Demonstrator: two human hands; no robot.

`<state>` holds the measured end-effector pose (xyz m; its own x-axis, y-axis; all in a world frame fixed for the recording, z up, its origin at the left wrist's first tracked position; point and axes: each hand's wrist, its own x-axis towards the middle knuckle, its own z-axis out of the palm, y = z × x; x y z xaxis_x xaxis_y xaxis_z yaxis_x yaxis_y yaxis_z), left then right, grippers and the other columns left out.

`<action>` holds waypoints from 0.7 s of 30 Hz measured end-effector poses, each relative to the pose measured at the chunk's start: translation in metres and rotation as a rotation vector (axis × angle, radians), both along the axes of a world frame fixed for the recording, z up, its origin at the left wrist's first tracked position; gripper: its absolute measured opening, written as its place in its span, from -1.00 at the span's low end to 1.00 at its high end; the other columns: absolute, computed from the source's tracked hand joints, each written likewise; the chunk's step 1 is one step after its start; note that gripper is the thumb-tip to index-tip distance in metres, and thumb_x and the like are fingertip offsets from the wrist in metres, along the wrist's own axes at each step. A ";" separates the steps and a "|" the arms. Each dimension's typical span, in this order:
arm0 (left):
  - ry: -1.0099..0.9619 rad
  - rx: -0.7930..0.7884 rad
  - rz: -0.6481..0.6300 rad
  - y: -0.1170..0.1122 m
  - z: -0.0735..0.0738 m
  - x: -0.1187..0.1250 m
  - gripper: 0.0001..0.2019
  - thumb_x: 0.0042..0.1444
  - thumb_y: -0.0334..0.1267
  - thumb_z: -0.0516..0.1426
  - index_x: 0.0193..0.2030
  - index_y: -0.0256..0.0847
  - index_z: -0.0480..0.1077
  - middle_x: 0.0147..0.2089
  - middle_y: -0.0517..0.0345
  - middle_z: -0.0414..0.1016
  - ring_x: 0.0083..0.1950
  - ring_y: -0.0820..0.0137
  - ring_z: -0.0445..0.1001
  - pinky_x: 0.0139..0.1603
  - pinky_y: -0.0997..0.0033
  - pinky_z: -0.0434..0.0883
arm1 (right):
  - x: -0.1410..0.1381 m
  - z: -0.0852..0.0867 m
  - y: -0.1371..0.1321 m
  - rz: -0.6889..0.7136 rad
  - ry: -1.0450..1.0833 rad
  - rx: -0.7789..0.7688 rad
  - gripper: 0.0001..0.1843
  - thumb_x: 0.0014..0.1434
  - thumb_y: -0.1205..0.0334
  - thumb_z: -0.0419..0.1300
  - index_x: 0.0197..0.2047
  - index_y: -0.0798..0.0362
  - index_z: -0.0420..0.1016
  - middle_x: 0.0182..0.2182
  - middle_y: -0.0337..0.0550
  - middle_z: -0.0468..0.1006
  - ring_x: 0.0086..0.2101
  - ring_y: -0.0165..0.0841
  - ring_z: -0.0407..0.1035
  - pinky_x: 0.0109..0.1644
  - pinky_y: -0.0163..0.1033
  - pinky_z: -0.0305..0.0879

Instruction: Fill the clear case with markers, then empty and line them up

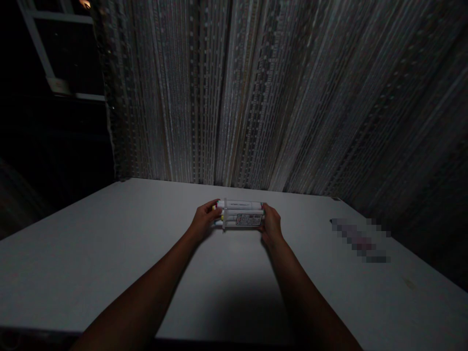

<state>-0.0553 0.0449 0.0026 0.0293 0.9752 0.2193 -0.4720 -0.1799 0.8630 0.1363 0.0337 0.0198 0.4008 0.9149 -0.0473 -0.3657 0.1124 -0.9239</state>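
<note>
Between my two hands, a clear case of white markers (243,212) lies on its side, low over the white table or resting on it; I cannot tell which. A printed label shows on the case's near side, and coloured marker ends poke out past the rim at its left. My left hand (203,218) has its fingers closed around those coloured ends. At the other end, my right hand (271,222) grips the base of the case. Some of the fingers on both hands are hidden behind it.
The white table (120,253) stretches out on all sides. On its right part lies a pixelated, blurred object (358,241). A patterned curtain (237,97) hangs along the far edge. A dark window (69,53) shows at upper left. The light is dim.
</note>
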 end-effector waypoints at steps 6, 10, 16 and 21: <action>0.012 0.006 0.065 0.000 0.004 0.001 -0.53 -0.37 -0.15 0.36 -0.27 -0.34 0.44 -0.35 0.09 0.47 -0.37 0.35 0.44 -0.30 0.29 0.42 | -0.003 0.002 -0.002 0.007 -0.006 -0.017 -0.70 -0.13 0.09 0.17 -0.29 0.02 0.31 -0.59 -0.36 0.38 -0.60 -0.44 0.30 -0.62 -0.41 0.17; 0.028 0.017 0.091 -0.001 0.004 0.000 -0.50 -0.34 -0.09 0.34 -0.23 -0.33 0.44 -0.33 0.09 0.47 -0.36 0.38 0.42 -0.30 0.33 0.40 | -0.005 0.004 -0.005 0.033 -0.080 -0.059 -0.70 -0.08 0.05 0.13 -0.27 0.00 0.32 -0.53 -0.32 0.40 -0.55 -0.43 0.32 -0.58 -0.39 0.22; 0.097 0.073 0.186 0.001 0.006 -0.005 -0.41 -0.24 0.03 0.27 -0.09 -0.31 0.38 -0.31 0.12 0.44 -0.36 0.42 0.38 -0.32 0.45 0.32 | -0.010 0.001 -0.009 0.176 -0.199 -0.076 -0.68 0.00 -0.01 0.08 -0.21 -0.02 0.32 -0.37 -0.24 0.46 -0.49 -0.41 0.35 -0.50 -0.30 0.30; 0.114 0.088 0.262 0.003 0.009 -0.010 -0.43 -0.16 0.06 0.21 -0.05 -0.27 0.33 -0.40 0.19 0.37 -0.44 0.46 0.31 -0.45 0.51 0.26 | -0.016 -0.011 -0.003 0.269 -0.259 0.059 -0.59 -0.05 -0.06 0.16 -0.24 0.07 0.32 -0.40 -0.19 0.46 -0.43 -0.40 0.37 -0.38 -0.30 0.33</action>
<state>-0.0653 0.0478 0.0113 -0.1913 0.9302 0.3134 -0.3004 -0.3594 0.8835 0.1201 0.0307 0.0088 0.1371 0.9873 0.0805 -0.1445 0.1003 -0.9844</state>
